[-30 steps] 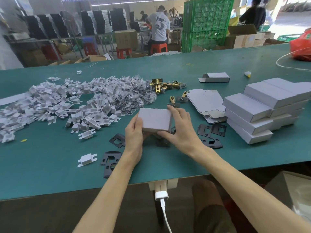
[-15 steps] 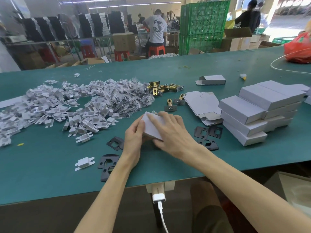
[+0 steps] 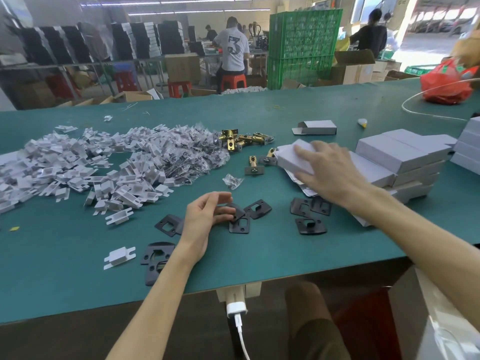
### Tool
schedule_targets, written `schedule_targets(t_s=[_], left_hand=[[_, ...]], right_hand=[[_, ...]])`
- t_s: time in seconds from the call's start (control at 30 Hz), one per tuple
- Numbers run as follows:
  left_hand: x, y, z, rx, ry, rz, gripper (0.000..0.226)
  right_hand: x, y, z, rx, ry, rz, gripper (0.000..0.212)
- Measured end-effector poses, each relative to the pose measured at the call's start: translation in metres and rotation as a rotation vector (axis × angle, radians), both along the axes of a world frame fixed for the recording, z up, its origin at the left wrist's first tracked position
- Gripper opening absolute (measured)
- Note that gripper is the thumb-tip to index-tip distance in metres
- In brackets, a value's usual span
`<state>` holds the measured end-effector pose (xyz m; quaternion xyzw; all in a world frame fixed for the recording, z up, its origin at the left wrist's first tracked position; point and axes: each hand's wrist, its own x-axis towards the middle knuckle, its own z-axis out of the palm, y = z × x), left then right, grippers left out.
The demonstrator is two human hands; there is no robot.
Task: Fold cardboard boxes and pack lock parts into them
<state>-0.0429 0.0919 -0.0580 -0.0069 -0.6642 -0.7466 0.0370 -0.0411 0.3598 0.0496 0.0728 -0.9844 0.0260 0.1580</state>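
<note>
Reaches well out to the right with the right hand, arm extended, palm down, fingers spread and wrapped over the top of the closed grey box. Holds it over the flat box blanks, just beside the stack of packed boxes. Rests the left hand low over the green table, wrist bent, fingers loosely curled, tips at a black strike plate. Cannot tell whether grips it.
</note>
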Motion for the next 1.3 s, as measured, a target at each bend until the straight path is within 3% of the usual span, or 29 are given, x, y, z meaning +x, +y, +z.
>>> schedule_targets(t_s=[0.33,0.57,1.3], left_hand=[[0.0,0.0,-0.004,-0.048,0.039,-0.023,0.031],[-0.001,0.0,-0.005,-0.082,0.048,-0.041,0.031],[-0.005,-0.003,-0.009,-0.097,0.03,-0.04,0.03]], right_hand=[[-0.008,0.074,0.006,0.069,-0.089,-0.264,0.047],[-0.019,0.079,-0.003,0.076,-0.214,-0.344,0.073],[-0.026,0.092,-0.008,0.025,-0.134,-0.418,0.069]])
